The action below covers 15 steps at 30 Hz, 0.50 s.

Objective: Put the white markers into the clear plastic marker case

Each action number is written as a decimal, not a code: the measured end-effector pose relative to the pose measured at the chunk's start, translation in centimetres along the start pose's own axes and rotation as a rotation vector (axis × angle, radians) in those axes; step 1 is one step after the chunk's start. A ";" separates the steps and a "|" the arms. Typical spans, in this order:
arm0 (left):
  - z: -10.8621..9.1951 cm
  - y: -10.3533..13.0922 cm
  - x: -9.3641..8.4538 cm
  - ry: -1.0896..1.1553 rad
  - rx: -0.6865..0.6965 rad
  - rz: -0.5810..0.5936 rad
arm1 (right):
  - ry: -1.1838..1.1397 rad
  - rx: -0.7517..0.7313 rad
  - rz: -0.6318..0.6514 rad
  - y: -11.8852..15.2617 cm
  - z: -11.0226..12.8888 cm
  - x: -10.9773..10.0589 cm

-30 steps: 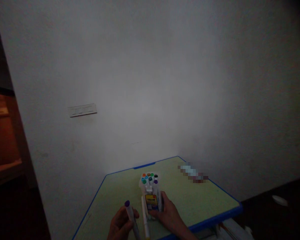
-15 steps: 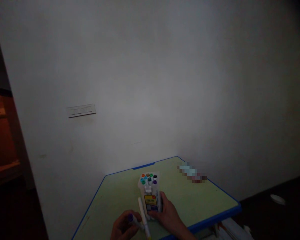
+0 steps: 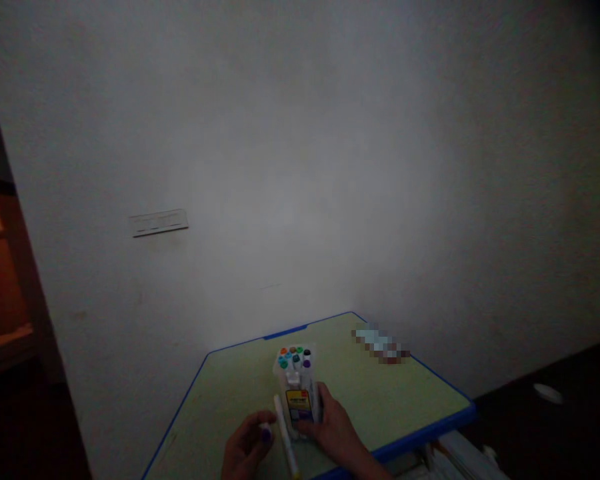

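My right hand (image 3: 333, 427) is wrapped round the lower right side of a clear marker case (image 3: 291, 383) with a yellow and dark label. Several markers stand in the case, their coloured ends up: orange, brown, green, black, blue and purple. Left of the case, my left hand (image 3: 245, 443) pinches a marker (image 3: 265, 433) whose purple end points toward me; the fingers hide much of its body. Between that hand and the case lies a white marker (image 3: 287, 440) with a yellow end, slanting toward the near edge of the table.
The pale green table (image 3: 230, 387) has a blue rim and stands against a grey wall (image 3: 300, 167). A blurred-out item (image 3: 380, 343) lies near its right edge. Papers (image 3: 460, 457) show beneath the tabletop. A small switch plate (image 3: 159, 223) is on the wall.
The purple-ended marker in my left hand has turned, so its end now points more toward me and less of its body shows. My right hand keeps its hold on the case.
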<state>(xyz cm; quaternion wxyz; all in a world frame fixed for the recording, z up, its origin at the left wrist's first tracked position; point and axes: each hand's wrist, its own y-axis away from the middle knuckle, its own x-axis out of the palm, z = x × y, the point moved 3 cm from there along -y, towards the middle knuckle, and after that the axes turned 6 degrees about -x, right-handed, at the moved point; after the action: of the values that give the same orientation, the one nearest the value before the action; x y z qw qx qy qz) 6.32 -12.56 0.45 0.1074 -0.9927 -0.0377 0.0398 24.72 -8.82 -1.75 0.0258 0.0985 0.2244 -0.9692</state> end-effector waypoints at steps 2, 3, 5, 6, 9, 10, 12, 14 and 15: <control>0.4 -0.1 -0.2 -0.008 0.014 -0.033 | -0.007 -0.002 0.000 0.0 0.2 -0.1; 0.7 -0.2 -0.3 -0.010 0.023 -0.059 | -0.010 0.000 0.001 0.1 0.3 -0.1; 1.1 -0.3 -0.5 0.007 0.052 -0.129 | -0.018 0.008 0.006 0.1 0.6 -0.2; 1.3 -0.3 -0.6 0.025 0.065 -0.157 | -0.023 0.011 0.009 0.1 0.6 -0.2; 1.8 -0.4 -0.7 0.094 0.091 -0.207 | -0.020 0.015 0.005 0.1 0.5 -0.2; 1.8 -0.4 -0.8 0.111 0.095 -0.220 | -0.014 0.015 0.002 0.0 0.4 -0.2; 1.9 -0.4 -0.9 0.121 0.095 -0.247 | -0.008 0.006 -0.002 0.0 0.1 -0.1; 1.8 -0.5 -1.0 0.107 0.090 -0.265 | -0.018 0.000 -0.001 0.0 0.0 -0.1; 1.8 -0.5 -1.0 0.097 0.088 -0.269 | -0.018 0.002 -0.002 0.0 0.0 -0.1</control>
<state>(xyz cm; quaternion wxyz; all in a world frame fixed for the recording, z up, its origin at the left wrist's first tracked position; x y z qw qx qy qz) 5.11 -11.82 -1.10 0.1568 -0.9738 -0.1633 -0.0216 24.78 -8.81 -1.77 0.0270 0.0896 0.2235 -0.9702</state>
